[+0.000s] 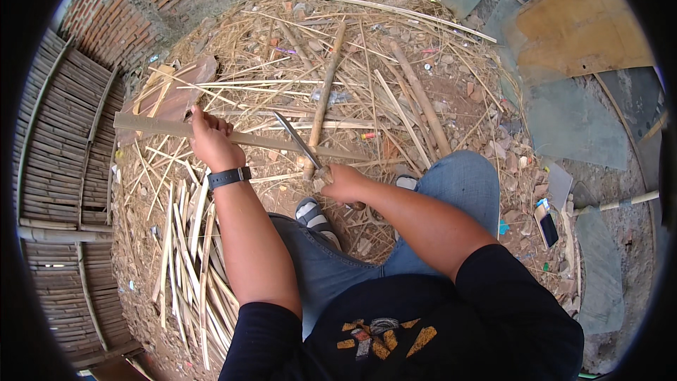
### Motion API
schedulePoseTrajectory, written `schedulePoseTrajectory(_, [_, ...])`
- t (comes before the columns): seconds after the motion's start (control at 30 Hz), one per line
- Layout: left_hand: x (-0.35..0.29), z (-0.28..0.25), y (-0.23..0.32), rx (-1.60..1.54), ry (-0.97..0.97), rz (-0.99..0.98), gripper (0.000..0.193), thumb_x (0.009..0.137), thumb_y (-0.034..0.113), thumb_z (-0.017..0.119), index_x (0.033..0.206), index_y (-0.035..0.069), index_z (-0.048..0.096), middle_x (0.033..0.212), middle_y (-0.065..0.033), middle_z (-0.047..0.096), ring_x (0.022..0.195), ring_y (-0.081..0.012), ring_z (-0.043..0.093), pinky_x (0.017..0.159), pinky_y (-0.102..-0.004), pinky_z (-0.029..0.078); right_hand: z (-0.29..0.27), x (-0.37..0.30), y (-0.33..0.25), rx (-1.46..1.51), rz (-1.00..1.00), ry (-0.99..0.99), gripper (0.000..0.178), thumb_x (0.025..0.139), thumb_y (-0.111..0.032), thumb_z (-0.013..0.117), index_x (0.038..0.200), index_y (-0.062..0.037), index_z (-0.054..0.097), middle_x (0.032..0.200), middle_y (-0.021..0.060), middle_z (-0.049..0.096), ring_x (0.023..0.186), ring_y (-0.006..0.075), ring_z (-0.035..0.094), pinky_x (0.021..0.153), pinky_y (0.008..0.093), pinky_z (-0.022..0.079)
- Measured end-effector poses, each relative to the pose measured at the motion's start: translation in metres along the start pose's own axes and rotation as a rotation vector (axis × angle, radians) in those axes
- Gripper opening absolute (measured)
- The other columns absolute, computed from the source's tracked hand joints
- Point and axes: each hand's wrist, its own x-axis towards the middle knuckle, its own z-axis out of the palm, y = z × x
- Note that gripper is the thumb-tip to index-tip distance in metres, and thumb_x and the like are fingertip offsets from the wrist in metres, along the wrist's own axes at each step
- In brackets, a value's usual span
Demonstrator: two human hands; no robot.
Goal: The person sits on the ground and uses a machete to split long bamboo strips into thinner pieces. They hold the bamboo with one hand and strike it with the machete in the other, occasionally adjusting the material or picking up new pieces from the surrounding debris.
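Note:
My left hand (214,142) is closed around a long, flat bamboo slat (264,142), which runs from the left across to the middle. The slat's right part lies over or close to a round wooden pole (324,109) on the ground. In my right hand (345,185) is the handle of a machete (295,134), its dark blade angled up and to the left. Seen from above, the blade crosses the slat near the pole; whether they touch, I cannot tell. Part of the handle is hidden by my fingers.
Thin split bamboo strips (201,240) lie heaped left of my legs. More poles (419,99) and loose strips cover the littered ground ahead. A bamboo fence (60,134) stands left, a brick wall (120,17) behind. At right are flat sheets (578,120) and a phone (547,227).

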Motion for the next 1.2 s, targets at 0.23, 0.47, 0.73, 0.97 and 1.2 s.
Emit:
schedulePoseTrajectory(0.23, [0.001, -0.001, 0.001, 0.016, -0.008, -0.004, 0.03, 0.098, 0.03, 0.06, 0.077, 0.014, 0.047, 0.06, 0.0048, 0.034, 0.05, -0.0086, 0.029, 0.049, -0.0261, 0.026, 0.008, 0.003, 0.003, -0.17, -0.13, 0.175, 0.059, 0.076, -0.02, 0.069, 0.128, 0.0042, 0.054, 0.116, 0.0267, 0.064, 0.108, 0.0373, 0.063, 0.092, 0.0428, 0.051])
schedulePoseTrajectory(0.47, [-0.001, 0.002, 0.001, -0.019, 0.02, 0.005, 0.036, 0.1, 0.035, 0.057, 0.074, 0.012, 0.046, 0.056, 0.0044, 0.033, 0.049, -0.009, 0.027, 0.048, -0.0272, 0.026, -0.005, -0.001, -0.005, -0.157, -0.121, 0.129, 0.061, 0.076, -0.021, 0.07, 0.127, 0.0072, 0.053, 0.113, 0.0302, 0.063, 0.107, 0.0402, 0.062, 0.092, 0.0406, 0.049])
schedulePoseTrajectory(0.73, [-0.005, 0.005, 0.001, -0.021, -0.026, 0.0, 0.038, 0.103, 0.04, 0.048, 0.077, 0.012, 0.046, 0.056, 0.0049, 0.028, 0.047, -0.0094, 0.025, 0.047, -0.0264, 0.023, -0.008, 0.003, -0.003, -0.048, -0.089, 0.07, 0.054, 0.074, -0.017, 0.07, 0.123, 0.0019, 0.058, 0.113, 0.026, 0.065, 0.106, 0.0389, 0.063, 0.091, 0.0409, 0.05])
schedulePoseTrajectory(0.97, [-0.004, 0.006, 0.002, -0.028, -0.006, -0.012, 0.038, 0.104, 0.04, 0.047, 0.077, 0.013, 0.047, 0.056, 0.005, 0.028, 0.047, -0.0094, 0.024, 0.047, -0.0266, 0.023, -0.003, -0.01, -0.022, -0.018, -0.16, 0.062, 0.054, 0.074, -0.017, 0.07, 0.123, 0.0013, 0.057, 0.111, 0.0259, 0.065, 0.105, 0.0394, 0.063, 0.091, 0.0413, 0.05])
schedulePoseTrajectory(1.2, [-0.005, 0.005, 0.003, -0.03, -0.024, -0.017, 0.037, 0.104, 0.04, 0.047, 0.079, 0.012, 0.048, 0.056, 0.0051, 0.029, 0.048, -0.0089, 0.024, 0.048, -0.0264, 0.023, -0.007, -0.017, -0.024, 0.0, -0.195, -0.002, 0.054, 0.076, -0.017, 0.069, 0.125, 0.0015, 0.055, 0.098, 0.0227, 0.067, 0.086, 0.0331, 0.067, 0.076, 0.0393, 0.053])
